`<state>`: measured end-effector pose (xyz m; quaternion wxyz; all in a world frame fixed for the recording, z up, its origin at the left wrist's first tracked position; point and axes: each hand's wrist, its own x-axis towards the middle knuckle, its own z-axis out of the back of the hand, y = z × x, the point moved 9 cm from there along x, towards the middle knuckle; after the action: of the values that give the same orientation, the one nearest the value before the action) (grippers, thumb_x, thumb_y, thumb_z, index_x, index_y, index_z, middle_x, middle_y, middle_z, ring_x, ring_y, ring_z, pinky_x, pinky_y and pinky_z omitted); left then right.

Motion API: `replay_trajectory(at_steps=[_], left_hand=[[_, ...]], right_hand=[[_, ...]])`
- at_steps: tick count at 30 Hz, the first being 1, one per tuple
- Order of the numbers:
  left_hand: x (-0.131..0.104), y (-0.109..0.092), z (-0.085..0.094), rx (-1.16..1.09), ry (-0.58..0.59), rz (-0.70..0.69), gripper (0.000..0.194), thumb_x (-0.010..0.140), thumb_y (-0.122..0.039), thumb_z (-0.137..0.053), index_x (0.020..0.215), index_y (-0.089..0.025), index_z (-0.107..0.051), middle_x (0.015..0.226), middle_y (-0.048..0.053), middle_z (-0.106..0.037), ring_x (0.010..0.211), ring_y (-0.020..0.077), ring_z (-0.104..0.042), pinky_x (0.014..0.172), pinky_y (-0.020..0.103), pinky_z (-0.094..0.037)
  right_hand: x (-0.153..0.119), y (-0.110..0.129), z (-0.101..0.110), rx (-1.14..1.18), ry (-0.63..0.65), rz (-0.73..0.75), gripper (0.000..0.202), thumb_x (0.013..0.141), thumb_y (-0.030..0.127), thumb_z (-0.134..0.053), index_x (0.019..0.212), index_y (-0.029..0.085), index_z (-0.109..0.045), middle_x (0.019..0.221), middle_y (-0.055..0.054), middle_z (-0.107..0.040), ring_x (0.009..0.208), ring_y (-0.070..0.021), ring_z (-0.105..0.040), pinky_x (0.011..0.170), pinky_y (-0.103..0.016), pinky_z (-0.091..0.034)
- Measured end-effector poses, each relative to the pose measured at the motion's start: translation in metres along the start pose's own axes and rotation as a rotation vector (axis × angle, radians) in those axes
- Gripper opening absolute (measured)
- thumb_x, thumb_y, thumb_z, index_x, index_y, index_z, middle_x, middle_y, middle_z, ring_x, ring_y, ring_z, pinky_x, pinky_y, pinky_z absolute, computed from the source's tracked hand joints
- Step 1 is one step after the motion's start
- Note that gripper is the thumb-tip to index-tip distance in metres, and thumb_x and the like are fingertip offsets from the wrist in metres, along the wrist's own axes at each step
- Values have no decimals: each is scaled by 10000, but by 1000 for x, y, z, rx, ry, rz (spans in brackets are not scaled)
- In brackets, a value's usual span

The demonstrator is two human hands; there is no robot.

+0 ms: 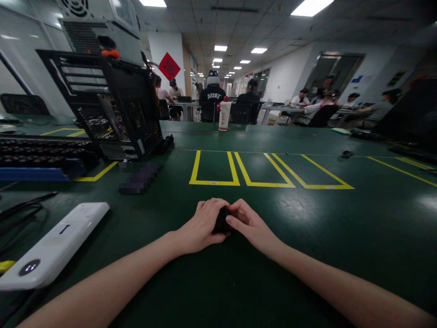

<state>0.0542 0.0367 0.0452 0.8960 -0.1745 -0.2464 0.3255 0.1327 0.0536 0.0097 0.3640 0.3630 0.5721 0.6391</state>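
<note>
A small black object is between my hands on the dark green tabletop, mostly covered by my fingers; its kind cannot be made out. My left hand curls over it from the left, thumb low along its near side. From the right, my right hand closes thumb and fingertips on its other side. Just beyond my hands, yellow tape outlines mark the tabletop.
To the left lie a long white device, black cables and a blurred dark flat item. Farther back stands an opened black computer case. A white cup stands at the far edge. Several people sit at tables beyond.
</note>
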Motion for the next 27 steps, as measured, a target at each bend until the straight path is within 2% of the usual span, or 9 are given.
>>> replay_trajectory(at_steps=[3, 5, 10, 14, 17, 21, 24, 27], left_hand=[[0, -3, 2, -13, 35, 6, 518, 769, -200, -589, 1194, -217, -293, 1132, 80, -464, 1064, 235, -441, 891, 399, -340], [0, -4, 3, -18, 45, 12, 518, 767, -198, -590, 1193, -219, -296, 1131, 83, -464, 1063, 238, -440, 891, 404, -341], [1, -3, 3, -19, 36, 20, 514, 750, -166, -592, 1174, -218, -308, 1126, 83, -456, 1051, 240, -447, 877, 401, -351], [0, -5, 4, -6, 34, 5, 526, 759, -180, -588, 1191, -231, -292, 1146, 79, -455, 1063, 244, -446, 874, 401, -355], [-1, -6, 5, 1, 35, 1, 535, 767, -187, -586, 1204, -233, -281, 1164, 81, -452, 1077, 245, -442, 884, 404, -352], [-2, -6, 4, 4, 40, 2, 539, 766, -188, -592, 1205, -221, -280, 1174, 86, -445, 1090, 239, -432, 902, 401, -342], [-1, -5, 4, 2, 29, 6, 536, 756, -182, -594, 1194, -226, -289, 1162, 84, -451, 1086, 244, -435, 897, 411, -341], [-1, -5, 4, -3, 20, 13, 536, 747, -173, -594, 1187, -227, -293, 1147, 86, -458, 1073, 250, -442, 888, 420, -343]], right_hand=[[1, -5, 1, -23, -6, -50, 205, 809, 296, -535, 980, 203, -470, 971, -23, -536, 942, -168, -534, 818, -346, -457], [0, -5, 0, -29, 10, -67, 203, 811, 307, -528, 976, 201, -473, 965, -28, -537, 927, -173, -541, 808, -359, -465], [-4, 4, -7, 70, 88, -4, 242, 748, 249, -618, 911, 210, -443, 975, -8, -521, 957, -163, -539, 823, -341, -466], [-2, 2, -3, 54, 31, -11, 165, 793, 304, -557, 889, 213, -458, 920, -2, -535, 896, -156, -553, 783, -333, -475], [0, -2, 0, 34, -8, -34, 182, 788, 308, -563, 904, 207, -464, 924, -6, -538, 901, -161, -551, 805, -345, -466], [-1, -4, -1, 25, 28, -77, 223, 795, 302, -554, 971, 194, -470, 984, -30, -533, 961, -180, -538, 834, -365, -461], [-2, 2, -6, 78, 87, -29, 243, 755, 270, -609, 927, 199, -452, 983, -17, -523, 976, -176, -535, 835, -354, -464], [-3, 4, -6, 85, 78, 6, 270, 729, 252, -638, 902, 204, -436, 963, -7, -517, 964, -163, -533, 839, -339, -459]])
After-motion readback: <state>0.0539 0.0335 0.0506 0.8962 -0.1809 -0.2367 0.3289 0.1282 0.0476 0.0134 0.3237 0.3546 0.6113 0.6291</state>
